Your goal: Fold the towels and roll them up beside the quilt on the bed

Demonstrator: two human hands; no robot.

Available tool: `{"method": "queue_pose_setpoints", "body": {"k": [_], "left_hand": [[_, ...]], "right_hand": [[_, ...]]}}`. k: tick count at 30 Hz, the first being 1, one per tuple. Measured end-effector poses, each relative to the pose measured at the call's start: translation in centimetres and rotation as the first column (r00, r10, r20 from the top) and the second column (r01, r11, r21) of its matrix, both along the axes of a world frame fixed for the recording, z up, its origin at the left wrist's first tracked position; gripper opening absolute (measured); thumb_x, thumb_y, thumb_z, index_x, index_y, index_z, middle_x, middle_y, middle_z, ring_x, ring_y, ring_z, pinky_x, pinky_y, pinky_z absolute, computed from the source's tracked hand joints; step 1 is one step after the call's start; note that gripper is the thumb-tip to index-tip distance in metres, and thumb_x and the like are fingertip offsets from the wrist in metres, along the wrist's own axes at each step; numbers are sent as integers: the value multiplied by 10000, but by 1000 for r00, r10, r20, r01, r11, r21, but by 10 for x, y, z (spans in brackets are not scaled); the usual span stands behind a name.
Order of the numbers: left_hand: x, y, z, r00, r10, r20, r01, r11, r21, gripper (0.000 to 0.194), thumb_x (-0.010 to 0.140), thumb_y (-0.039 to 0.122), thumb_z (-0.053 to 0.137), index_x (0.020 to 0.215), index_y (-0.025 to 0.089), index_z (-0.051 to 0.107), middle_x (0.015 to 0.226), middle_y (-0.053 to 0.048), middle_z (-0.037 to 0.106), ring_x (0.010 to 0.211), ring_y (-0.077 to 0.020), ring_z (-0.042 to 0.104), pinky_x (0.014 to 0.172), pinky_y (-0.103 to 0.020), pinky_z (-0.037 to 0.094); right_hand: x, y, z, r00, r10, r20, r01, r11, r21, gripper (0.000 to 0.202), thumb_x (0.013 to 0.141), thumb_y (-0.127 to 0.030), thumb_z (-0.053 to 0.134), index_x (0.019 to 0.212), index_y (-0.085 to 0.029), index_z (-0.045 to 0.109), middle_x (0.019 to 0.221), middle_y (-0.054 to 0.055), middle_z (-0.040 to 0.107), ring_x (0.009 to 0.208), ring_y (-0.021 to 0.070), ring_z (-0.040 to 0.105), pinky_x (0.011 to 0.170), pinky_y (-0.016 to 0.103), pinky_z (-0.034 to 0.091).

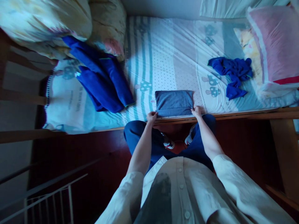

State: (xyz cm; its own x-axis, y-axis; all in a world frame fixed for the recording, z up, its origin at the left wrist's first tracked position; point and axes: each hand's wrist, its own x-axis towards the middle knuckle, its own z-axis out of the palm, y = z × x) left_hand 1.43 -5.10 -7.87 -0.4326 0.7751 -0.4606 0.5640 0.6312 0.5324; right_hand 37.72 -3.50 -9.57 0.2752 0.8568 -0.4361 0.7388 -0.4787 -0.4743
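A grey-blue towel [174, 101], folded into a rectangle, lies flat on the bed near its front edge. At its near left corner, my left hand [152, 116] pinches the cloth with fingers closed. My right hand [196, 111] grips the near right side of the towel between thumb and fingers. A fold line runs across the towel just above its near edge. One bright blue cloth [105, 79] is loosely folded on the left of the bed. Another blue cloth [233, 73] lies crumpled on the right.
The bed has a patterned sheet [163, 56] and a wooden edge rail [233, 114]. Pillows or bedding [46, 21] are heaped at the far left, and a pink pillow [275, 43] stands at the right. A white metal rack [51, 202] is at the lower left.
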Motion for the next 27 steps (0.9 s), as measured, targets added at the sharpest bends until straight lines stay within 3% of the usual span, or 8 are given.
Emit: {"method": "queue_pose_setpoints", "body": {"k": [8,11,13,16,18,21,24,27], "left_hand": [[4,4,3,1000,4,-9,-4,1000,-30,185,861,295,695,938,133,738,822,-69,754,921,-239,712,871,-317,525],[12,0,8,1000,-11,-13,12,1000,21,204,886,264,646,1019,128,718,850,-81,744,963,-249,702,907,-335,526],[19,-6,14,1000,-19,-24,21,997,74,280,892,222,615,1143,123,689,1006,-116,744,1065,-257,681,982,-355,510],[27,-16,25,985,-138,-107,159,959,233,433,905,180,576,1335,160,615,1353,-159,636,1303,-278,575,1126,-400,436],[31,-22,30,936,-303,-176,346,879,328,459,936,206,550,1393,205,593,1489,-141,551,1405,-287,492,1187,-426,387],[34,-28,30,842,-502,-199,539,765,351,469,958,286,556,1418,205,591,1541,-134,527,1476,-303,418,1247,-464,321],[34,-33,21,802,-567,-185,595,740,314,561,914,259,591,1463,148,559,1567,-171,509,1521,-329,370,1282,-507,260],[32,-35,11,783,-596,-181,621,727,293,680,845,131,562,1523,132,499,1603,-177,473,1550,-330,338,1296,-530,231]], "right_hand": [[-5,-2,8,1000,1,12,-1,1000,27,145,904,-276,655,984,-163,700,1035,124,780,1004,233,731,919,296,532],[-8,-11,16,1000,8,16,-9,999,53,175,935,-290,616,1026,-160,691,1045,127,773,1009,234,724,936,306,527],[-12,-23,21,999,4,34,-7,994,109,208,959,-293,582,1074,-148,678,1076,146,759,1050,246,704,988,331,508],[-22,-46,30,996,-28,79,6,964,266,279,990,-269,512,1194,-129,640,1163,179,723,1142,265,652,1069,380,466],[-30,-59,37,991,-37,130,-14,930,367,342,997,-237,469,1291,-128,607,1268,198,680,1238,281,596,1121,423,431],[-39,-70,48,974,102,204,-181,890,419,435,994,-169,414,1400,-154,569,1461,190,575,1389,283,491,1196,469,363],[-40,-73,56,916,343,207,-397,848,351,513,953,-124,452,1456,-159,548,1558,159,507,1465,263,428,1246,471,326],[-37,-73,56,882,433,184,-470,839,276,626,893,-89,515,1517,-131,496,1605,167,466,1511,262,383,1274,479,308]]}}
